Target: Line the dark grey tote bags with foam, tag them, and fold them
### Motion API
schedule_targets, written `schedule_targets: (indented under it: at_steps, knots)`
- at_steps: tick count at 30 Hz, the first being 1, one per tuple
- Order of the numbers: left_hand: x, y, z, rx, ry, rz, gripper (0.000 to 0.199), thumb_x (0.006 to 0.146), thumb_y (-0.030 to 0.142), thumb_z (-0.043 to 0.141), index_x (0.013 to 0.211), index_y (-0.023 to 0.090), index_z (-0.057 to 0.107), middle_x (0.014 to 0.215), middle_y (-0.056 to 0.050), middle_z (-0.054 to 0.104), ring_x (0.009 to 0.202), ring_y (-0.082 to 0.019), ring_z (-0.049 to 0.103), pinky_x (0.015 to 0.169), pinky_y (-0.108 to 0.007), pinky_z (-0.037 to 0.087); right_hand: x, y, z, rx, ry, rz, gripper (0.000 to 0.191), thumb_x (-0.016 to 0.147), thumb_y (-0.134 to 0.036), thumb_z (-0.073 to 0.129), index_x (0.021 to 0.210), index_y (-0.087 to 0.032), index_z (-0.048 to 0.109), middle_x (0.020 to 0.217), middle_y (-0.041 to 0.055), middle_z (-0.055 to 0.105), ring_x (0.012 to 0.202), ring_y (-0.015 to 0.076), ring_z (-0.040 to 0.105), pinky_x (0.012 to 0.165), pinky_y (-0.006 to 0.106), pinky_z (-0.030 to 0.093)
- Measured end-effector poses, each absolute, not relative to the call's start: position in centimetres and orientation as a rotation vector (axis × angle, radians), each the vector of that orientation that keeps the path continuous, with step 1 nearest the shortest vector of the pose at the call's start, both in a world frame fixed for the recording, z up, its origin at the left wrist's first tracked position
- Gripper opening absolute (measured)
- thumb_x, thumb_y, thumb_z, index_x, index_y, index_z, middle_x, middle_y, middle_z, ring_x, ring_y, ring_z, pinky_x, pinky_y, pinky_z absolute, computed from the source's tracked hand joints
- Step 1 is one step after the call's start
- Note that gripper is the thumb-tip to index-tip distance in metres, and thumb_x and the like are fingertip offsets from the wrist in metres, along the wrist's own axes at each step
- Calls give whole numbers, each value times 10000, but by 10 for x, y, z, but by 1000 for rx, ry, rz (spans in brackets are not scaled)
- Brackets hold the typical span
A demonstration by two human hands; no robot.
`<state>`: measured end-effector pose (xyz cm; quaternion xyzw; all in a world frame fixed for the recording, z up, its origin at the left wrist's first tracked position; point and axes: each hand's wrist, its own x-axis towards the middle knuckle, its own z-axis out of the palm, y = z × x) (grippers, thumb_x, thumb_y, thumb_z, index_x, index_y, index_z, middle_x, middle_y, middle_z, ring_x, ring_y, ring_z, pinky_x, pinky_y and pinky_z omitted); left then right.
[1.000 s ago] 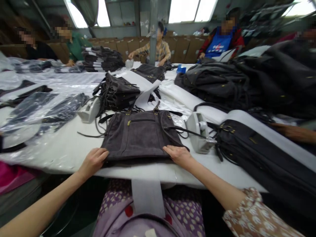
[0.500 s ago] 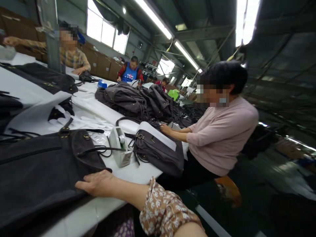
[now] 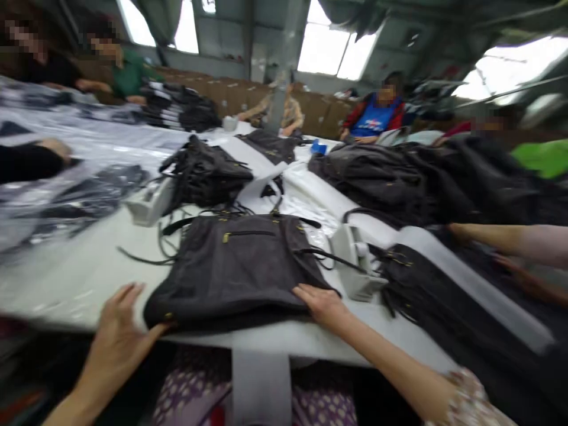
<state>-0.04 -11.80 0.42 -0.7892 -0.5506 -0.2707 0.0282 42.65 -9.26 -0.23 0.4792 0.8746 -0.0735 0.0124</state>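
A dark grey bag [image 3: 239, 266] with a gold-tipped zip and straps lies flat at the table's near edge. My left hand [image 3: 119, 331], fingers spread, has its thumb at the bag's near left corner. My right hand [image 3: 323, 305] rests on the bag's near right corner, its fingers partly extended over the fabric. A white tape dispenser [image 3: 352, 260] stands just right of the bag, with a strap lying across it.
Another dispenser [image 3: 151, 201] stands at the left rear. Dark bags are piled [image 3: 399, 177] at the back right. Plastic-wrapped items [image 3: 89, 195] cover the left. At right, a person's hands touch another bag [image 3: 448, 307]. Several people sit across the table.
The view has swung left, bringing the whole bag and my left hand into sight. My right hand is still at the bag's right side.
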Motion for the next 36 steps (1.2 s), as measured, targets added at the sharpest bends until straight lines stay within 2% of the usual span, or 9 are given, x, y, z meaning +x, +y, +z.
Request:
schedule_targets:
  at_steps: [2, 5, 7, 9, 15, 23, 26, 31, 36]
  knots:
    - [-10, -125, 30, -2374, -1665, -589, 710, 838, 404, 593, 1443, 320, 232, 1517, -99, 257, 1349, -359, 307, 1089, -593, 274, 434, -81, -22, 1402, 2820, -84, 531, 749, -43, 462, 1265, -142, 541, 1246, 166, 611, 1110, 218, 613, 914, 335, 517]
    - [13, -105, 54, -2623, -1427, -125, 657, 796, 320, 635, 1395, 249, 374, 1403, -150, 437, 1314, -342, 373, 1129, -570, 178, 440, -76, -35, 1326, 2905, 50, 550, 731, -40, 468, 1266, -151, 541, 1216, 150, 634, 1076, 205, 634, 885, 320, 535]
    - [30, -92, 52, -2733, -1349, 13, 609, 785, 214, 607, 1367, 232, 430, 1181, -135, 599, 1164, -307, 524, 1116, -548, 219, 440, -80, -33, 1325, 2909, 96, 552, 732, -36, 462, 1266, -152, 538, 1207, 142, 641, 1068, 196, 638, 881, 308, 536]
    - [37, -89, 33, -2771, -1352, 64, 591, 789, 124, 540, 1360, 251, 450, 1044, -117, 644, 1041, -286, 592, 1069, -555, 289, 437, -86, -29, 1349, 2884, 114, 556, 734, -33, 459, 1272, -149, 533, 1221, 140, 633, 1080, 195, 631, 889, 301, 530]
    - [21, -119, -39, -2550, -1503, -66, 697, 848, 48, 396, 1431, 417, 295, 1371, -158, 481, 1264, -345, 444, 1024, -595, 297, 429, -95, -29, 1412, 2814, 96, 587, 752, -7, 431, 1317, -154, 501, 1316, 152, 562, 1156, 207, 580, 941, 322, 497]
    - [23, -118, -28, -2628, -1490, 68, 875, 737, 2, 461, 1440, 457, 208, 1473, -147, 351, 1310, -390, 369, 997, -592, 295, 429, -97, -29, 1407, 2804, 58, 631, 773, 4, 427, 1374, -188, 440, 1372, 165, 504, 1200, 220, 545, 966, 337, 474]
    - [25, -121, -21, -2674, -1458, 113, 882, 709, 57, 529, 1448, 423, 217, 1505, -179, 267, 1337, -436, 298, 993, -632, 261, 428, -99, -28, 1416, 2793, 50, 610, 798, -7, 427, 1379, -192, 437, 1374, 168, 500, 1200, 225, 544, 971, 339, 471]
    - [28, -130, -18, -2749, -1455, 91, 863, 692, 226, 642, 1438, 420, 254, 1551, -163, 132, 1376, -471, 164, 1011, -678, 191, 427, -102, -27, 1448, 2797, 20, 620, 804, -6, 428, 1390, -207, 423, 1383, 164, 492, 1208, 218, 536, 983, 345, 461]
    - [26, -131, -16, -2827, -1470, 103, 801, 734, 498, 651, 1439, 376, 291, 1534, -197, 174, 1380, -475, 152, 1013, -701, 165, 426, -103, -24, 1450, 2789, 27, 589, 820, -19, 425, 1382, -198, 434, 1373, 179, 496, 1208, 224, 537, 976, 342, 464]
